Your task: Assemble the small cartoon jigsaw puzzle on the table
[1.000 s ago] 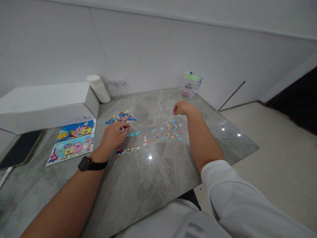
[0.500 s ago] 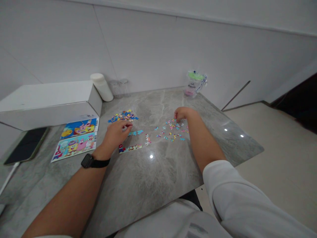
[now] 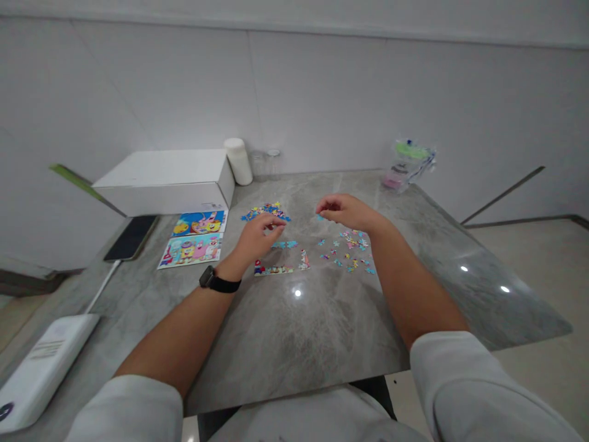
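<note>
My left hand [image 3: 256, 237], with a black watch on its wrist, hovers over the grey marble table [image 3: 294, 331], fingers curled toward a heap of colourful puzzle pieces [image 3: 265, 212]. My right hand [image 3: 346, 210] is raised a little above the table, pinching a small blue puzzle piece [image 3: 319, 217] between thumb and fingers. Loose pieces [image 3: 348, 250] lie scattered under and beside it. A short joined strip of puzzle [image 3: 280, 267] lies in front of my left hand, with a small blue joined bit [image 3: 284, 244] just beyond.
Two cartoon picture cards [image 3: 196, 239] lie left of the pieces. Behind them stands a white box [image 3: 168, 181], a white cylinder [image 3: 238, 161] and a glass jar [image 3: 272, 162]. A phone [image 3: 132, 237] and a white power bank [image 3: 43, 362] lie at left; a plastic bag [image 3: 407, 164] at back right.
My right hand has lifted from the scattered pieces and moved left, now pinching a blue piece. My head has turned left, bringing the phone and power bank into view.
</note>
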`<move>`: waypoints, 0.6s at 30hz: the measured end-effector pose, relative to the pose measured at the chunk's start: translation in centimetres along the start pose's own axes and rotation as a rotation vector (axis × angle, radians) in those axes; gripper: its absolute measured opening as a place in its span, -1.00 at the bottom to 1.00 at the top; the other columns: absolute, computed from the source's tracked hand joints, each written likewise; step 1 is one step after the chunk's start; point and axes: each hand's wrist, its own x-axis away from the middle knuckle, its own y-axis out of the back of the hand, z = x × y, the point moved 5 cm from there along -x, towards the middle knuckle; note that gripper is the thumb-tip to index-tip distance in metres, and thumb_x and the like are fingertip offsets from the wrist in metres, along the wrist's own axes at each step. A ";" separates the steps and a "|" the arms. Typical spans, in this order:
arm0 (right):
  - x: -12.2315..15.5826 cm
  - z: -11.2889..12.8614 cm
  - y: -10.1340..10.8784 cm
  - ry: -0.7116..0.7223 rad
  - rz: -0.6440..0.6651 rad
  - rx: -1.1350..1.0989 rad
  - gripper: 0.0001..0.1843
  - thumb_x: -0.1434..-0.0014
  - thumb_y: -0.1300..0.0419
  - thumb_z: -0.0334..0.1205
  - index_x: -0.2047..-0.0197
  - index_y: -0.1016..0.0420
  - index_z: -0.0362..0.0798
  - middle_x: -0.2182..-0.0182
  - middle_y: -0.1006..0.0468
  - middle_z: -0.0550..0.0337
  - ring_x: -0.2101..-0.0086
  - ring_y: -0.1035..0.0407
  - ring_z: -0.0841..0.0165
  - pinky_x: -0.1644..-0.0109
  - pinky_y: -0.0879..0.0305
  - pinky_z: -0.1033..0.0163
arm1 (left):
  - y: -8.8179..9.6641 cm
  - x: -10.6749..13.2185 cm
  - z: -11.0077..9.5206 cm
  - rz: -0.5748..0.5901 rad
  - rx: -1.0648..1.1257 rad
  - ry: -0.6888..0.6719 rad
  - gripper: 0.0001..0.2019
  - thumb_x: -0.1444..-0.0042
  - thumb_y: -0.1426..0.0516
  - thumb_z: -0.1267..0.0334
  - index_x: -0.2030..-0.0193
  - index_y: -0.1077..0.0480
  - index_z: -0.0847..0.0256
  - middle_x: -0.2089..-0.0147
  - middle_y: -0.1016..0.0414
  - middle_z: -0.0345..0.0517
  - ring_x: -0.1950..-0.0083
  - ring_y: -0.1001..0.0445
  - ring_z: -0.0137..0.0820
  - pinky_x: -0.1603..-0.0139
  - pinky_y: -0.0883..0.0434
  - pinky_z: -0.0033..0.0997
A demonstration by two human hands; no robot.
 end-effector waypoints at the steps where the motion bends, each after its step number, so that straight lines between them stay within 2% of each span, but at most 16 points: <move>1: -0.3 0.6 -1.1 0.030 0.014 -0.053 -0.75 -0.24 -0.23 -0.11 0.11 -0.62 -0.05 0.31 -0.60 0.17 0.29 -0.43 0.35 0.20 -0.34 0.28 | 0.1 0.0 -0.5 0.000 0.031 -0.016 -0.81 -0.32 -0.17 0.17 0.10 -0.61 0.14 0.05 -0.66 -0.07 0.06 -0.57 -0.29 -0.06 -0.48 -0.24; 5: -1.1 2.3 -4.9 0.111 0.039 -0.207 -0.67 -0.20 -0.29 -0.04 0.06 -0.61 -0.06 0.30 -0.59 0.18 0.29 -0.43 0.34 0.17 -0.35 0.24 | 0.1 0.0 -1.9 0.035 0.087 -0.053 -0.80 -0.31 -0.21 0.11 0.18 -0.60 0.15 0.16 -0.63 -0.08 0.11 -0.54 -0.30 0.01 -0.45 -0.26; 8: -1.3 2.8 -6.6 0.103 0.032 -0.294 -0.64 -0.16 -0.34 -0.05 0.02 -0.57 -0.05 0.28 -0.60 0.17 0.27 -0.45 0.33 0.14 -0.39 0.23 | -0.2 -0.1 -1.9 0.076 0.130 -0.022 -0.79 -0.27 -0.24 0.08 0.25 -0.58 0.17 0.23 -0.60 -0.10 0.19 -0.50 -0.33 0.11 -0.43 -0.29; 10: -1.3 3.0 -7.0 0.082 0.018 -0.338 -0.62 -0.16 -0.35 -0.06 -0.01 -0.56 -0.04 0.26 -0.61 0.16 0.26 -0.46 0.33 0.14 -0.40 0.23 | -0.4 -0.1 -1.6 0.087 0.156 0.006 -0.77 -0.27 -0.23 0.07 0.29 -0.56 0.17 0.27 -0.58 -0.11 0.23 -0.48 -0.35 0.16 -0.42 -0.31; 13: -1.1 3.2 -7.0 0.036 -0.039 -0.394 -0.61 -0.22 -0.30 0.03 -0.02 -0.54 -0.02 0.23 -0.61 0.15 0.31 -0.44 0.36 0.25 -0.38 0.27 | -0.4 -0.3 -1.0 0.070 0.241 0.076 -0.75 -0.26 -0.24 0.04 0.30 -0.55 0.18 0.28 -0.58 -0.12 0.25 -0.48 -0.36 0.20 -0.41 -0.33; 18: -1.1 3.2 -7.4 -0.010 -0.072 -0.435 -0.58 -0.16 -0.32 0.16 0.14 -0.52 -0.02 0.34 -0.55 0.21 0.39 -0.37 0.39 0.37 -0.28 0.30 | -0.4 -0.4 -0.2 0.008 0.455 0.167 -0.69 -0.21 -0.28 -0.04 0.29 -0.51 0.20 0.28 -0.57 -0.15 0.25 -0.49 -0.38 0.17 -0.43 -0.34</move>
